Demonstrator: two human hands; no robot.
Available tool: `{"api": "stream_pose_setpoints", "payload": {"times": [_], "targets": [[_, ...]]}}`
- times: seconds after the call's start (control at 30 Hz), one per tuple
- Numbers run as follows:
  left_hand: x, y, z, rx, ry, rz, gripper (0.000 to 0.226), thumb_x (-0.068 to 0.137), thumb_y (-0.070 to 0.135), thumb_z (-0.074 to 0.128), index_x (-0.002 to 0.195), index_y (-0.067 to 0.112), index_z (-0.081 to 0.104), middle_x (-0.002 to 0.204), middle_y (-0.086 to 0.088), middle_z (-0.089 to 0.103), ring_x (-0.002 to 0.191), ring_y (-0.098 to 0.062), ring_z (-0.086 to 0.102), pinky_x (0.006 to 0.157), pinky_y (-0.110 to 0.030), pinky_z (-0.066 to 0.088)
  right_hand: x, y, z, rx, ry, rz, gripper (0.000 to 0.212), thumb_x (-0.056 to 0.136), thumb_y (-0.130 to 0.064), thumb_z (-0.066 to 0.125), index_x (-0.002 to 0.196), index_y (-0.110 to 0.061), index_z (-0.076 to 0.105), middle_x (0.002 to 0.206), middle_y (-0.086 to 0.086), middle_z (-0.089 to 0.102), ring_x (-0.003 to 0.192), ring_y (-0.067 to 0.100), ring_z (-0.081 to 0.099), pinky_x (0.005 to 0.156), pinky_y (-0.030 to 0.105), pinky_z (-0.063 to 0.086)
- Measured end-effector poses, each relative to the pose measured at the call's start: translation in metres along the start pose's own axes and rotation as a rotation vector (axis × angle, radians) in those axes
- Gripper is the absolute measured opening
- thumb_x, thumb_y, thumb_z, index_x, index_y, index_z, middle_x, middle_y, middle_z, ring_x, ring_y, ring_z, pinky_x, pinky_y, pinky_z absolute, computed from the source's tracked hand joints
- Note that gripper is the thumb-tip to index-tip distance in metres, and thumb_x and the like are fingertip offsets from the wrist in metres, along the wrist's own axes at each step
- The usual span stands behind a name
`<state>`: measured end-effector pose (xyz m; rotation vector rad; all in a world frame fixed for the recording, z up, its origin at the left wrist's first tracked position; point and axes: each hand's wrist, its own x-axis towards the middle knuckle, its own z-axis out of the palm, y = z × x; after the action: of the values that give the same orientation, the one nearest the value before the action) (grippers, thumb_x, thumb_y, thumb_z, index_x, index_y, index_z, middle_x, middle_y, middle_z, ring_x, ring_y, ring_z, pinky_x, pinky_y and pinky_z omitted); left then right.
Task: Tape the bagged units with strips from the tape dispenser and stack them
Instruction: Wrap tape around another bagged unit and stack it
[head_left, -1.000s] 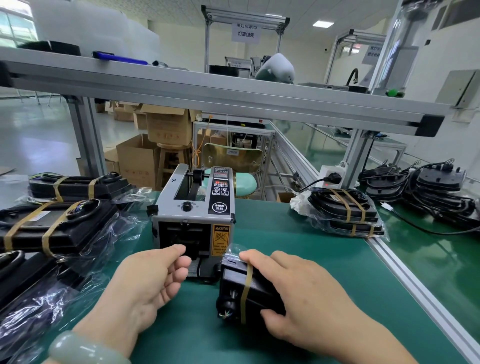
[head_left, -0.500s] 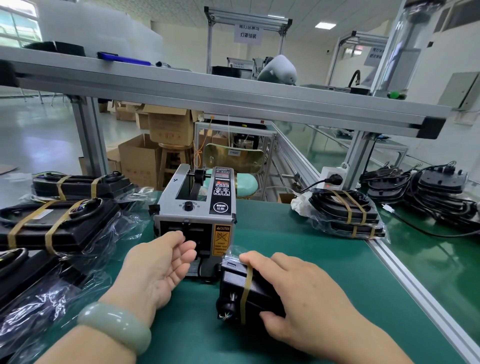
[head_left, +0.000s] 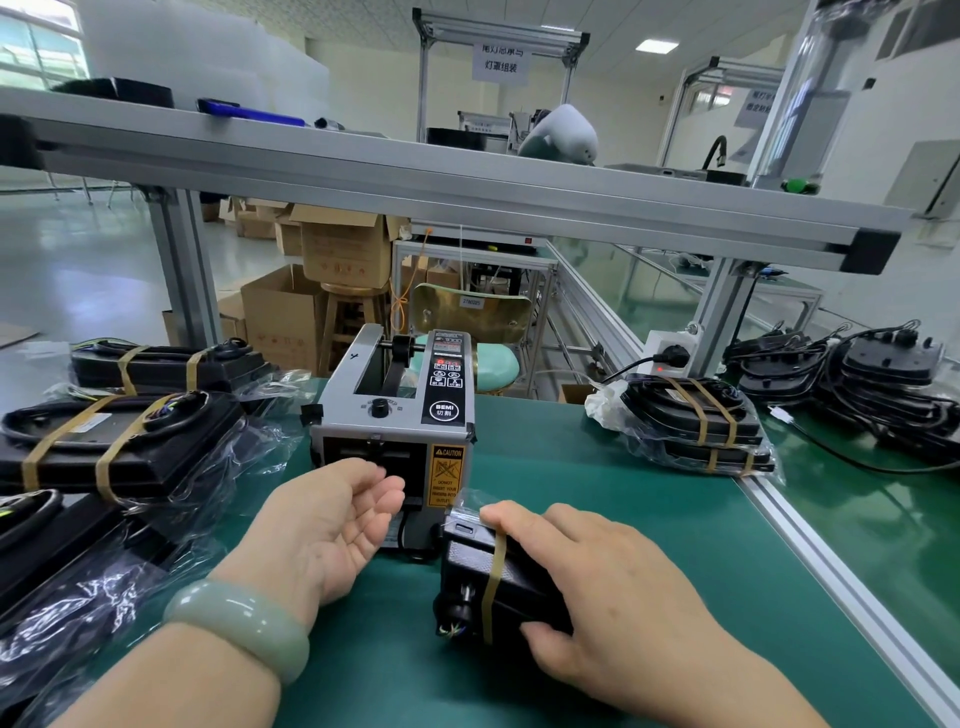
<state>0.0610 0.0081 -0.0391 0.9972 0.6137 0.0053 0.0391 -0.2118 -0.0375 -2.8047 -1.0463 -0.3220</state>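
Tape strip (head_left: 492, 579) crosses black, clear-bagged unit (head_left: 466, 564)

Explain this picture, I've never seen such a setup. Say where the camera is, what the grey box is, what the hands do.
The camera sits on a person's head, looking down at their bare hands over a green workbench. The grey box is an electric tape dispenser; strips come out of its front slot. The left hand is open, palm up, at that slot, holding nothing I can see. The right hand grips a black bagged unit that has one tan tape strip around it. More taped units lie at the left, and a taped stack at the right.
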Motion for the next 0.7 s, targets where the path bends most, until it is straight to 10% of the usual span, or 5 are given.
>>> {"api": "stream_pose_setpoints", "payload": {"times": [0.7], "targets": [[-0.0020, 0.0023, 0.0030, -0.022, 0.027, -0.042, 0.017, 0.091, 0.015, 0.058, 0.077, 0.006, 0.060, 0.045, -0.004, 0.063, 0.034, -0.008, 0.059, 0.034, -0.015, 0.045, -0.0011, 0.0006, 0.0004, 0.010, 0.004, 0.005, 0.077, 0.073, -0.046, 0.053, 0.131, -0.053, 0.003, 0.100, -0.015, 0.043, 0.097, 0.013, 0.046, 0.081, 0.025, 0.035]]}}
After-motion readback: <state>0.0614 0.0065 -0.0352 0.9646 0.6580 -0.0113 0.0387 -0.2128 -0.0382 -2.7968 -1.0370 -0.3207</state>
